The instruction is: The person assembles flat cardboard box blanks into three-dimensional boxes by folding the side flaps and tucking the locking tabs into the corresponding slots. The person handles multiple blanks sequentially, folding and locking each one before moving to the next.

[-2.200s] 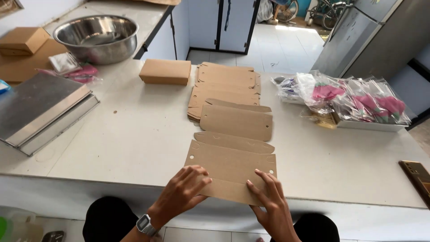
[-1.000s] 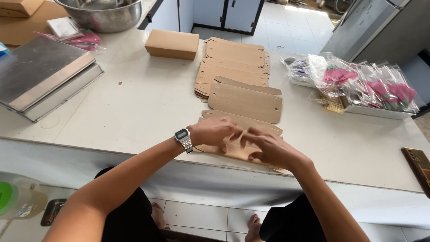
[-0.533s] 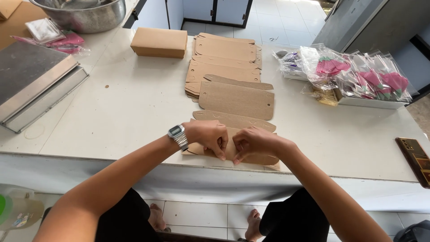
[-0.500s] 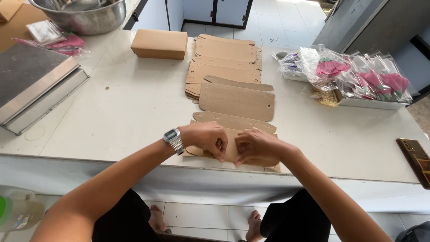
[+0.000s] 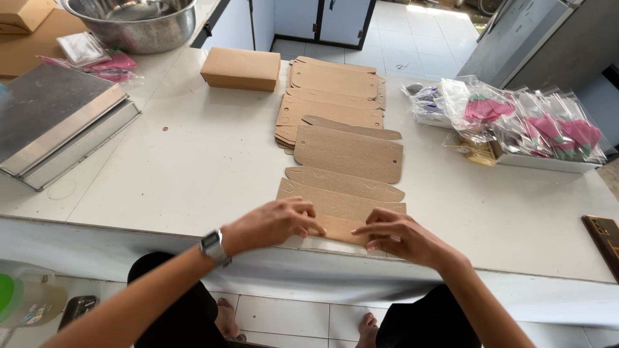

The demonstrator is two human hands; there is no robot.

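A flat brown cardboard box blank lies at the near edge of the white table. My left hand, with a watch on the wrist, presses down on the blank's near flap, fingers spread. My right hand rests beside it on the same folded flap. A second flat blank lies just beyond, and a stack of flat blanks sits farther back. One assembled brown box stands to the left of that stack.
A white tray of clear bags with pink items sits at the right. At the far left are a steel bowl, a flat metal tray and a pink packet. A dark phone lies at the right edge.
Both hands were raised and curled over the blank's near part; now they lie flatter, pressing the folded flap onto the table. The view has shifted slightly.
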